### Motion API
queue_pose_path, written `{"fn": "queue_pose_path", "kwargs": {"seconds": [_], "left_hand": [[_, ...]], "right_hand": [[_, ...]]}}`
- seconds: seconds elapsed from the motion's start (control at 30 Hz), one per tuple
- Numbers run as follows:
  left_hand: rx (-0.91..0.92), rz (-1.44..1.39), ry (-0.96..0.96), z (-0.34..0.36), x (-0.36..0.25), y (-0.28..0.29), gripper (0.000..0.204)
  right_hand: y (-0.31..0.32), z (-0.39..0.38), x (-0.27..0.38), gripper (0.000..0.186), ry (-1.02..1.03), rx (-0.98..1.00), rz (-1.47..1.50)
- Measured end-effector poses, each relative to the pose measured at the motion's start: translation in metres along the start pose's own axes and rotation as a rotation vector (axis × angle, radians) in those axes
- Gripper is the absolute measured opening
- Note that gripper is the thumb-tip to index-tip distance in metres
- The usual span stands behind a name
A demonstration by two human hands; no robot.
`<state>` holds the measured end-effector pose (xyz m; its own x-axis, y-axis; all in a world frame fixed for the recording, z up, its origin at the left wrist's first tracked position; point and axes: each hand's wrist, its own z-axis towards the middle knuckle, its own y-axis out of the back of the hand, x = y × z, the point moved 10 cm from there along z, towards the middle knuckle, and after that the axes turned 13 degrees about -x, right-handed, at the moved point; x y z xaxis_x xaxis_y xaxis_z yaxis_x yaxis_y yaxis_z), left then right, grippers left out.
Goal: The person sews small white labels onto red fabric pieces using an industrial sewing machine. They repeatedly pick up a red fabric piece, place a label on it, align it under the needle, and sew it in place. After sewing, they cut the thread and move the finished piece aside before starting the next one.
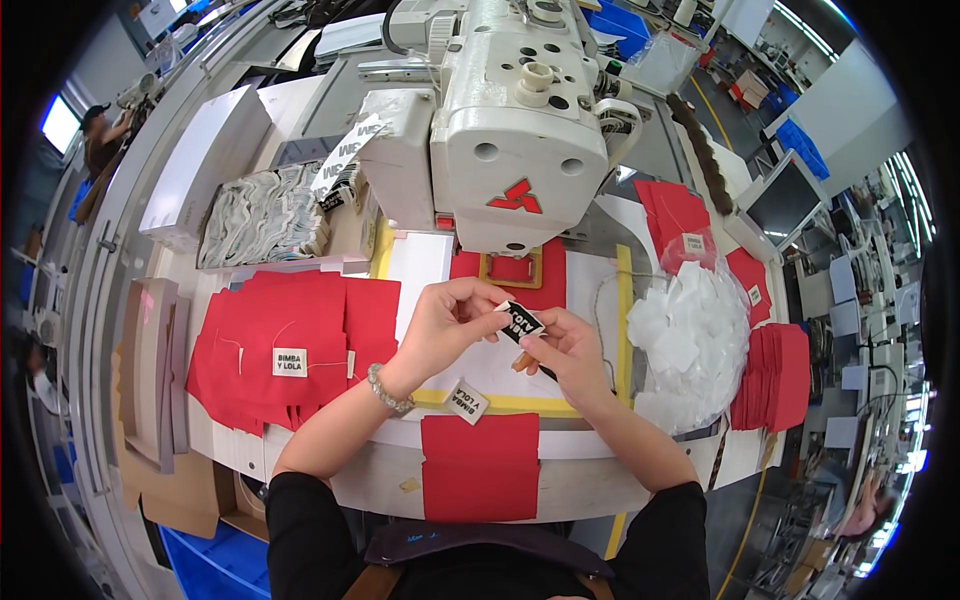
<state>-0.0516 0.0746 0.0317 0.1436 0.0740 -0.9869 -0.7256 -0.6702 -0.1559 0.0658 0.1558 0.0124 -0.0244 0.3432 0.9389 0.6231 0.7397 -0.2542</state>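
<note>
A small black-and-white woven label (519,321) is pinched between both hands, in front of the sewing machine head. My left hand (450,325) grips its left side with thumb and fingertips. My right hand (568,350) holds its right side; a brownish-orange and dark thing (522,362) shows below those fingers, too covered to name. Below my hands a loose white label (467,401) lies tilted just above a red fabric piece (480,468) at the table's front edge. Under the white sewing machine (525,130), a yellowish frame (511,268) sits on red fabric.
Stacked red fabric pieces (235,340), some with labels, lie at left. Behind them a box holds bundled label strips (265,215) beside a long white box (205,165). At right are a bag of white pieces (690,340), more red pieces (770,375) and a screen (785,205).
</note>
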Motion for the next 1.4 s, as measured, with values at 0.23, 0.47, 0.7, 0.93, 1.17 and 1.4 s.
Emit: {"fn": "queue_pose_path", "kwargs": {"seconds": [0.23,0.47,0.7,0.93,1.17,1.4], "left_hand": [[0.032,0.118,0.086,0.0,0.001,0.003,0.021],[0.092,0.194,0.104,0.004,0.001,0.003,0.02],[0.078,0.234,0.139,0.005,0.004,0.003,0.014],[0.01,0.226,-0.062,0.016,-0.004,0.006,0.01],[0.168,0.605,-0.477,0.024,-0.017,-0.011,0.018],[0.293,0.898,-0.615,0.031,-0.002,-0.024,0.029]], "right_hand": [[0.004,0.007,0.0,0.009,-0.004,-0.009,-0.032],[0.007,0.013,-0.003,0.009,-0.025,0.007,-0.06],[0.013,0.018,-0.009,0.012,-0.075,0.005,-0.079],[0.013,0.035,0.003,0.012,0.055,0.005,-0.178],[-0.002,0.037,0.056,0.019,0.865,0.092,-0.825],[-0.004,0.048,0.048,0.018,1.034,0.109,-1.053]]}}
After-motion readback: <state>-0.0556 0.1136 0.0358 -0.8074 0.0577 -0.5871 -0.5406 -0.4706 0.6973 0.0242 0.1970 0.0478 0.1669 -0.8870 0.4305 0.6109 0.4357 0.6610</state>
